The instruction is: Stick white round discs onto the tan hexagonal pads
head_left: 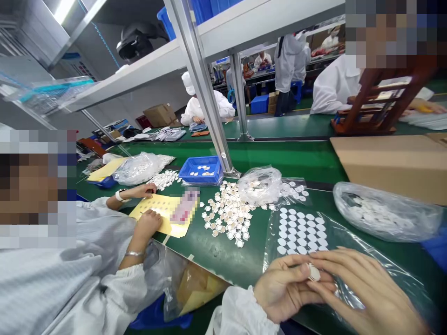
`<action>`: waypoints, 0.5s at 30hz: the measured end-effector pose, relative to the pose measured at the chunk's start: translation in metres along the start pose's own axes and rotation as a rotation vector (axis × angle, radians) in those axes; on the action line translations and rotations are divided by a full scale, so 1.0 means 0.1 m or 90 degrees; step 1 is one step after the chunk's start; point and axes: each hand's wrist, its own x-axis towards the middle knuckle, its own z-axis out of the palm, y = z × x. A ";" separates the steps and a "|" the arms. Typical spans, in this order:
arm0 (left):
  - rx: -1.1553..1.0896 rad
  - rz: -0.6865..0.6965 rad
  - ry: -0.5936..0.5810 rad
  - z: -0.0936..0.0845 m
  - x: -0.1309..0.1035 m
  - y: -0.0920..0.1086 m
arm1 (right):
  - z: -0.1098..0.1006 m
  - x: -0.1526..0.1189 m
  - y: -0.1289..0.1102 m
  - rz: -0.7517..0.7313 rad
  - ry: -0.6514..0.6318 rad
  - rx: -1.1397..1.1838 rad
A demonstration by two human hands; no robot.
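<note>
In the head view, a small white round disc (314, 272) sits between my two hands. My left hand (284, 291) is closed, its thumb and fingers pinching the disc at its left side. From the right, my right hand (370, 288) reaches over with its fingertips at the disc's edge, closed about it. Beneath and beyond the hands lies a clear plastic sheet (344, 228), with rows of white round stickers (302, 230) on its left part. To the left is a loose pile of small white discs (228, 209), some with beige faces.
A clear bag (260, 186) and a blue tray (201, 169) with discs stand behind the pile. Another bag (384, 211) lies at right, before a cardboard sheet (391, 158). At left, a co-worker's hands (148, 223) rest on yellow sheets (178, 228). A metal post (206, 93) rises behind.
</note>
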 end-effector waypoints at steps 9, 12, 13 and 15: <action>0.001 0.126 0.272 -0.27 -0.04 0.22 | 0.31 -0.22 0.32 0.259 -0.107 -0.021; -0.012 0.132 0.267 -0.30 0.07 0.22 | 0.49 -0.25 0.26 0.262 -0.134 -0.021; -0.013 0.130 0.253 -0.29 0.12 0.21 | 0.55 -0.25 0.23 0.263 -0.131 -0.026; -0.019 0.125 0.228 -0.27 0.24 0.19 | 0.65 -0.23 0.18 0.271 -0.121 -0.042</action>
